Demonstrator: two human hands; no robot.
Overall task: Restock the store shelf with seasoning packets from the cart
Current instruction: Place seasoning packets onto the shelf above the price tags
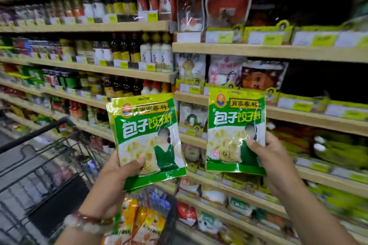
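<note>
Two groups of green seasoning packets are held up in front of the shelving. A stack of green packets [146, 139], at least two by the offset edges at its top left corner, is gripped by the left hand [111, 177], the thumb pressed on the front face and the fingers hidden behind. One green packet [236, 129] is pinched at its lower right by the right hand [272, 161], the thumb on the front. The two groups are held apart, side by side, both upright, the left stack slightly tilted. A beaded bracelet [85, 223] is worn on the left wrist.

A black wire cart [45, 157] stands at near left; orange packets [143, 225] lie in its near compartment, their count unclear. Wooden shelves [278, 51] at right carry bagged goods and yellow price tags; bottles [157, 51] fill the far left shelves.
</note>
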